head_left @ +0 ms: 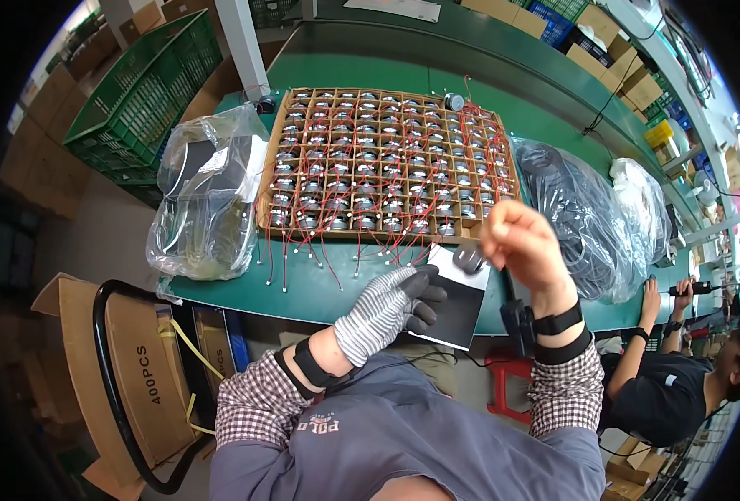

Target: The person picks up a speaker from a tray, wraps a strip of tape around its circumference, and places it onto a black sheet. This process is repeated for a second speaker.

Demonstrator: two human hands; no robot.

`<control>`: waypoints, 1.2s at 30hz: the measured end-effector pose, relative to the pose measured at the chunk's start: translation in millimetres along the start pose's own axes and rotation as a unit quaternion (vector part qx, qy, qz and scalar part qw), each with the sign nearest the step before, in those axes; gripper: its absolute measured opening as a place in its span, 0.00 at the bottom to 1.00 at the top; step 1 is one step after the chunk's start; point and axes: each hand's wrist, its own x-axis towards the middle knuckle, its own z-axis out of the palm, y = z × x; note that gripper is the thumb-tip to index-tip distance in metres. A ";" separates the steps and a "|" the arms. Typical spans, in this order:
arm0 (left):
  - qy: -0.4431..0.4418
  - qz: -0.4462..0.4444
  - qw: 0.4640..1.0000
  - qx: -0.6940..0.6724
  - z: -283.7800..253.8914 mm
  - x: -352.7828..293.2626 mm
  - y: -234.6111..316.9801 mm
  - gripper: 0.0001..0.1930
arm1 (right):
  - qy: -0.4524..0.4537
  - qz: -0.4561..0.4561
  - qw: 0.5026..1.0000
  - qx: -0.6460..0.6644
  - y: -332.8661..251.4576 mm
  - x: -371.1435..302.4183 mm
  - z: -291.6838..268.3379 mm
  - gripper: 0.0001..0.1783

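Gloved left hand (387, 309) rests open on black pad (458, 305) at worktop's (303, 284) near edge; my bare right hand (520, 242) pinches small motor (468, 257), placement pending

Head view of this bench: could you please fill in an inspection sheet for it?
Surface: green workbench, crowded.
Job's things: cardboard grid tray of small metal motors with red wires; black flat sheet at the near edge; small grey round part.
Clutter: clear plastic bags, bagged black cable coils.
Grippers: left hand, in a striped grey glove, rests on the sheet; bare right hand raised, closed.
Cables: red leads trail off the tray.
Surroundings: green crates, cardboard boxes, a seated co-worker.
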 end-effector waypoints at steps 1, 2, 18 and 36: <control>-0.019 -0.009 1.000 0.004 4.1 -1.4 4.5 0.16 | -0.031 0.037 0.998 -0.029 2.8 -4.0 9.7 0.05; -0.036 -0.020 0.999 0.007 8.3 -5.2 7.0 0.16 | -0.027 0.041 0.998 -0.024 5.0 -8.3 21.8 0.05; -0.008 0.106 0.994 0.033 -9.3 -4.3 -5.9 0.12 | -0.014 -0.112 0.953 -0.280 45.3 -41.5 51.9 0.06; -0.023 0.034 0.999 -0.015 -9.1 3.8 -19.0 0.15 | 0.084 0.024 0.836 -0.542 87.0 3.2 23.6 0.07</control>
